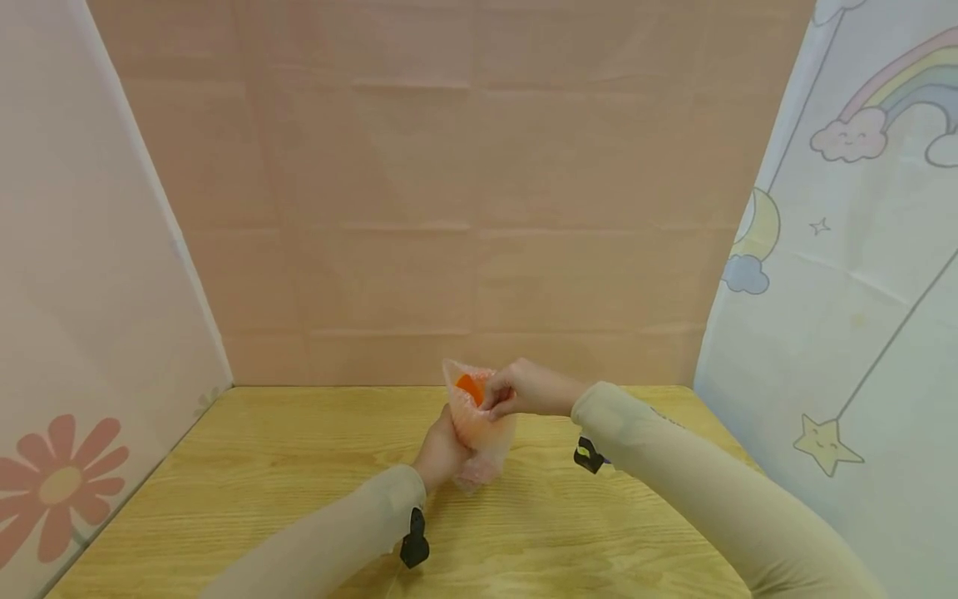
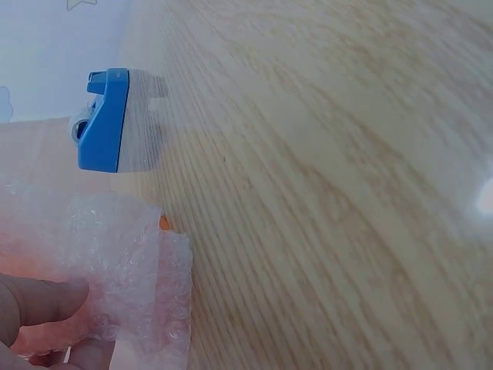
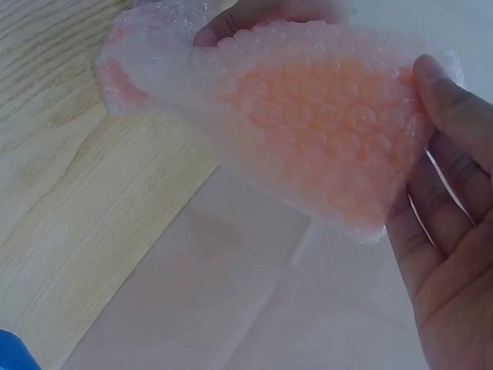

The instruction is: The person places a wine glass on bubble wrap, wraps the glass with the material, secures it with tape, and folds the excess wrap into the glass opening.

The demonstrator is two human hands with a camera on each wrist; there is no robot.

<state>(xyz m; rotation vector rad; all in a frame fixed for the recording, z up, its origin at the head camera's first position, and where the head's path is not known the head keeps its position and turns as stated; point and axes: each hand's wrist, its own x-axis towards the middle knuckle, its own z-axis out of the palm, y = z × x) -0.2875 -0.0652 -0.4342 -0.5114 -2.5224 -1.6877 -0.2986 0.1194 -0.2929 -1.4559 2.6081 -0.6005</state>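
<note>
A sheet of bubble wrap (image 1: 482, 453) is folded around a flat orange object (image 1: 469, 388), whose kind the wrap hides. Part of its bright orange surface shows bare at the top in the head view. My left hand (image 1: 443, 449) grips the bundle from the left, low down, with the thumb pressed on the plastic in the left wrist view. At the upper right edge my right hand (image 1: 527, 388) pinches the wrap between thumb and fingers. In the right wrist view the orange shows through the bubbles, and a crumpled end of wrap (image 3: 127, 85) hangs off one side.
Both hands hold the bundle over a wooden table (image 1: 322, 474). A blue tape dispenser (image 2: 108, 127) with a roll stands on it to the right, mostly behind my right sleeve in the head view. A pinkish backdrop (image 1: 471, 208) rises behind, with printed sheets on both sides.
</note>
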